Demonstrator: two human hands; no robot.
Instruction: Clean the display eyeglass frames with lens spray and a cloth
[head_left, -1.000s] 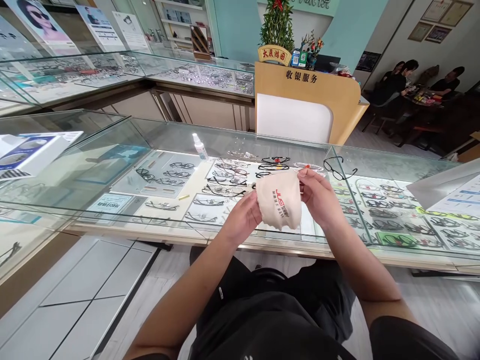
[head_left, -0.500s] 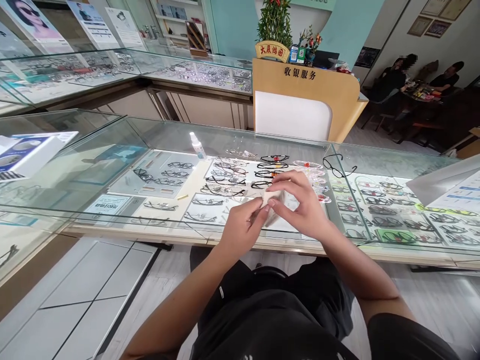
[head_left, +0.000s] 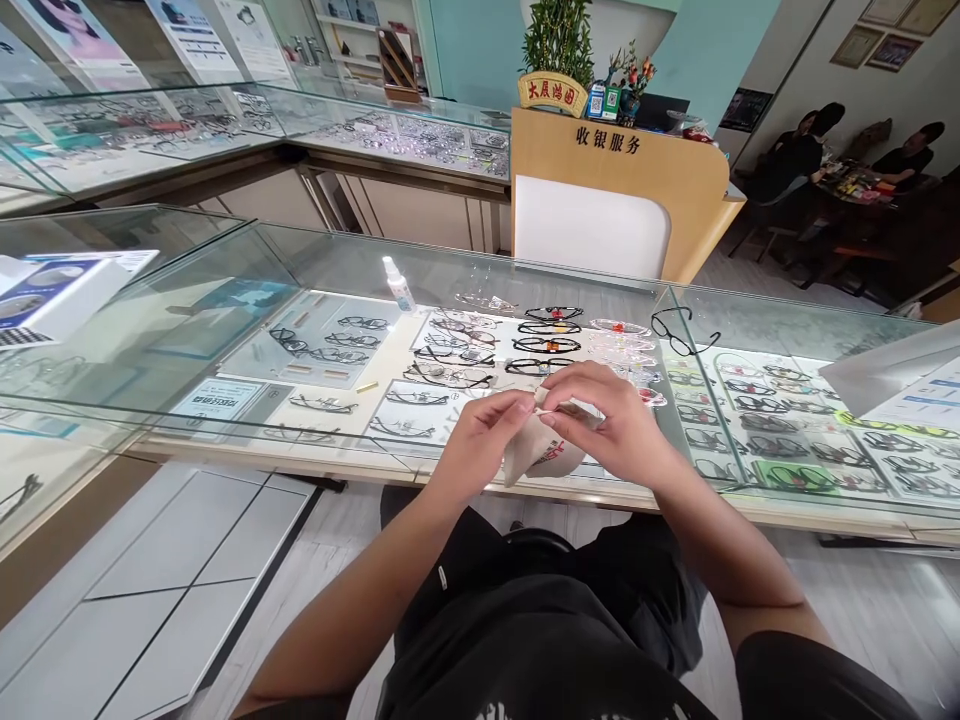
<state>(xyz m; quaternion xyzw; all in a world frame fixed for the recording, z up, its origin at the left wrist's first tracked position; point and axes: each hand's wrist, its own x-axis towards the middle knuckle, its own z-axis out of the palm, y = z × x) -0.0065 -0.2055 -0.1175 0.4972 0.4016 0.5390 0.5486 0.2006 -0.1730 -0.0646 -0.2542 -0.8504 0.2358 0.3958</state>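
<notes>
A thin beige cloth (head_left: 541,452) with red print hangs in folds between my two hands over the front of the glass display counter. My left hand (head_left: 484,435) pinches its upper left edge between thumb and fingers. At the upper right part, my right hand (head_left: 607,420) grips it with thumb and bent fingers, close to the left fingertips. The part of the cloth behind the right fingers is hidden. Just beyond the hands, rows of black eyeglass frames (head_left: 546,345) and clear pinkish frames (head_left: 621,328) lie in view.
A white spray bottle (head_left: 398,284) stands on the glass counter (head_left: 337,440). Black eyeglasses (head_left: 684,332) rest on the glass to the right. A white and blue box (head_left: 64,295) sits at the left, a white card stand (head_left: 900,375) at the right. People sit far back right.
The cloth, bunched small between my fingers before, has opened out and now hangs down with its red print showing. Both hands stay close together, and the view has shifted slightly.
</notes>
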